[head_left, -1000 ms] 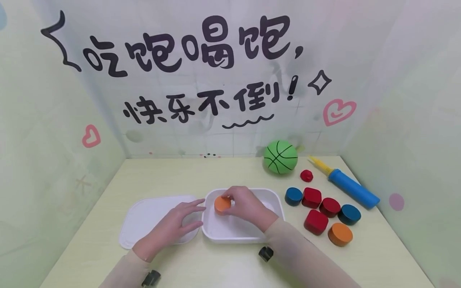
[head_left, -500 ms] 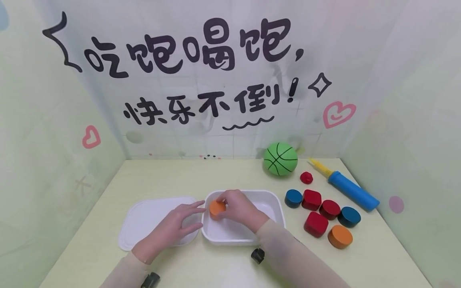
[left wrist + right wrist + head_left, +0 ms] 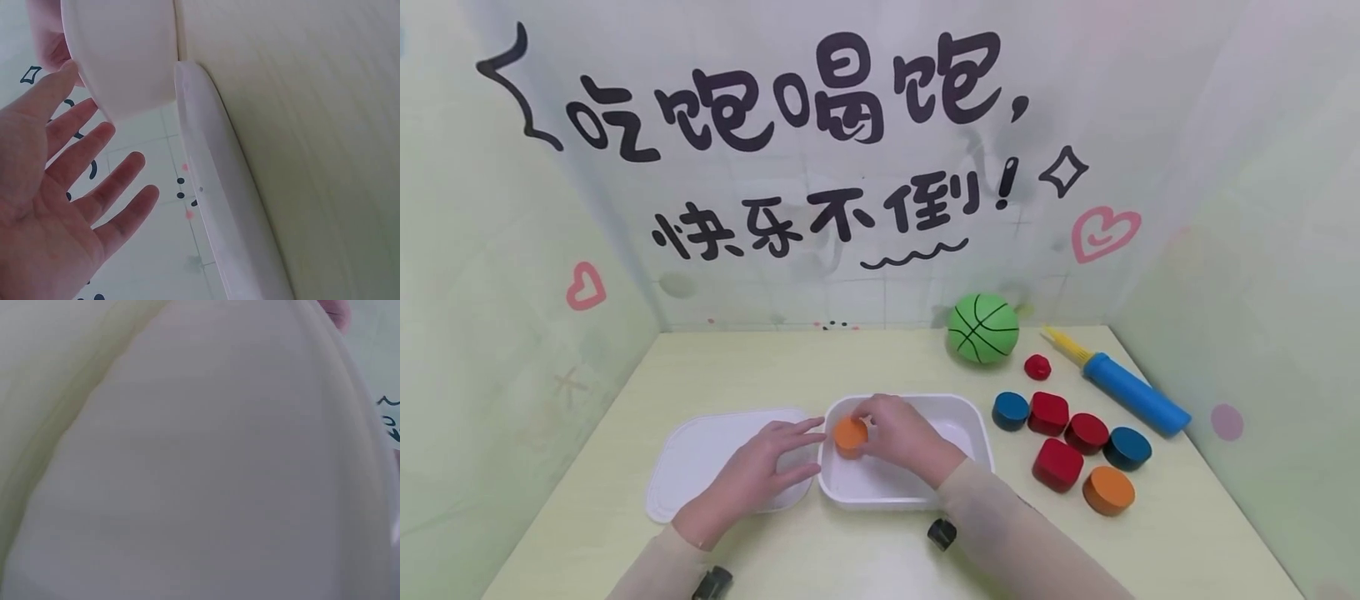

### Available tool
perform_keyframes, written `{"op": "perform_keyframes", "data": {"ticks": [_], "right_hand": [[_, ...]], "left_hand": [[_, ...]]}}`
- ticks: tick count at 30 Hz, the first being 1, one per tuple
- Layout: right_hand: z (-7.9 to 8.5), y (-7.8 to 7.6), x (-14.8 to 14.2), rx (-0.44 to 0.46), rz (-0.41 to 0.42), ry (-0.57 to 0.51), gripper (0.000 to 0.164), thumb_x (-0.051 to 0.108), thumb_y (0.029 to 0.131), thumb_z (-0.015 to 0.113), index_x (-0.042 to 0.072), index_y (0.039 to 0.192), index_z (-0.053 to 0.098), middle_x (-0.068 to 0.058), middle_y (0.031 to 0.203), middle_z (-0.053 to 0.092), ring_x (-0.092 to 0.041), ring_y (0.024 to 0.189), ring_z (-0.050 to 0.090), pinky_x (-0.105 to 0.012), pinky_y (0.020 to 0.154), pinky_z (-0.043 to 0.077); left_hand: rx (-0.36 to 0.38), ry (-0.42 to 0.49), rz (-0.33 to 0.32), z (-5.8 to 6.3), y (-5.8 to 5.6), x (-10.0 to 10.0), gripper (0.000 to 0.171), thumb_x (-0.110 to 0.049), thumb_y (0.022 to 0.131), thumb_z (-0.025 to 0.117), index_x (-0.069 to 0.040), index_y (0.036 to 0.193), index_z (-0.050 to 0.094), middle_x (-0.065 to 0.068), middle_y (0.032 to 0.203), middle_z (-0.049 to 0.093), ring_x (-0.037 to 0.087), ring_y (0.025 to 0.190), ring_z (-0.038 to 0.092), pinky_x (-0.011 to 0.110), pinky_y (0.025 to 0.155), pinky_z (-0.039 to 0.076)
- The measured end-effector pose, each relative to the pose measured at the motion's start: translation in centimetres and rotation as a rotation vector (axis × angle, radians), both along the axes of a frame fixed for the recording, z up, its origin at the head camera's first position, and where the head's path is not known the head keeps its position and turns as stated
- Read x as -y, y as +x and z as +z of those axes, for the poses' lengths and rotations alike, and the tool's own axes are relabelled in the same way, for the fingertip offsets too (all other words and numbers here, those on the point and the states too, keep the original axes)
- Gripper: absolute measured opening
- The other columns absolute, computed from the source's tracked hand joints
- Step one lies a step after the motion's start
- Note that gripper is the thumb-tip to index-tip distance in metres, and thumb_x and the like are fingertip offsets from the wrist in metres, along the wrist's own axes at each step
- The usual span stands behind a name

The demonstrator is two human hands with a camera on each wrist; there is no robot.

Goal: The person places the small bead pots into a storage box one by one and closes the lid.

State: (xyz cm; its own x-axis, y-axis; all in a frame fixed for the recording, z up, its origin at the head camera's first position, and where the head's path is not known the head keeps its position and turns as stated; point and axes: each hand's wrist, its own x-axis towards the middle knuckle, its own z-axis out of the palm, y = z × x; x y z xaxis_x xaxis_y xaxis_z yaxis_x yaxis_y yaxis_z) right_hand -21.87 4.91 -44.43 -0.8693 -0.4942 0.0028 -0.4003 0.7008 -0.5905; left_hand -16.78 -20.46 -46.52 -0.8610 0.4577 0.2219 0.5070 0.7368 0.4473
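In the head view a white rectangular box [image 3: 917, 502] sits mid-table. Inside its left end is an orange round block [image 3: 851, 437], pinched between the thumb and fingers of my right hand [image 3: 906, 435]. My left hand [image 3: 752, 471] reaches over the white lid [image 3: 688, 458], fingers spread. In the left wrist view, the left fingers [image 3: 128, 169] are straight and some tips meet the rim of the box [image 3: 125, 56]. The right wrist view is filled by the outer wall of the box [image 3: 200, 450], which hides the right hand's grip.
Right of the box lie blue blocks [image 3: 1011, 411], red blocks [image 3: 1057, 464] and another orange block [image 3: 1108, 490]. Behind them are a green ball [image 3: 983, 328], a small red piece [image 3: 1037, 367] and a blue pump [image 3: 1135, 393] with a yellow end.
My right hand has moved the orange block left and slightly nearer within the box, toward its left wall. My left hand has stayed almost still.
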Motion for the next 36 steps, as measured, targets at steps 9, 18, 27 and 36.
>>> {"op": "perform_keyframes", "data": {"ticks": [9,18,27,36], "right_hand": [[1.3,1.1,-2.8,-0.063,0.017,0.03,0.038,0.017,0.089,0.082,0.011,0.126,0.072,-0.007,0.12,0.072,-0.021,0.099,0.068,-0.028,0.082,0.059],[2.4,3.0,-7.4,-0.092,0.09,-0.012,0.035,0.019,0.09,0.081,0.014,0.124,0.072,-0.002,0.123,0.07,-0.022,0.104,0.069,-0.035,0.086,0.063],[2.0,5.5,-13.4,-0.112,-0.019,-0.033,0.037,0.02,0.087,0.084,0.019,0.122,0.073,-0.002,0.127,0.068,-0.024,0.107,0.069,-0.033,0.084,0.064],[1.0,7.0,-18.9,-0.198,-0.159,-0.017,0.04,0.014,0.081,0.089,0.016,0.118,0.075,-0.001,0.12,0.071,-0.016,0.093,0.068,-0.026,0.073,0.063]], "left_hand": [[0.017,0.053,-0.041,-0.1,0.0,0.3,0.044,-0.033,0.093,0.078,-0.019,0.134,0.071,0.001,0.152,0.058,0.028,0.13,0.061,0.055,0.107,0.052],[-0.048,0.057,-0.064,-0.5,-0.1,0.2,0.044,-0.032,0.092,0.078,-0.015,0.132,0.072,0.005,0.149,0.061,0.032,0.128,0.061,0.057,0.104,0.053],[-0.005,0.031,-0.046,-0.5,-0.2,0.1,0.046,-0.036,0.092,0.078,-0.019,0.134,0.071,0.0,0.152,0.058,0.029,0.134,0.058,0.054,0.108,0.051],[0.005,0.011,-0.034,-0.2,-0.4,0.1,0.045,-0.035,0.092,0.077,-0.019,0.134,0.071,-0.003,0.153,0.057,0.028,0.134,0.057,0.054,0.108,0.051]]}}
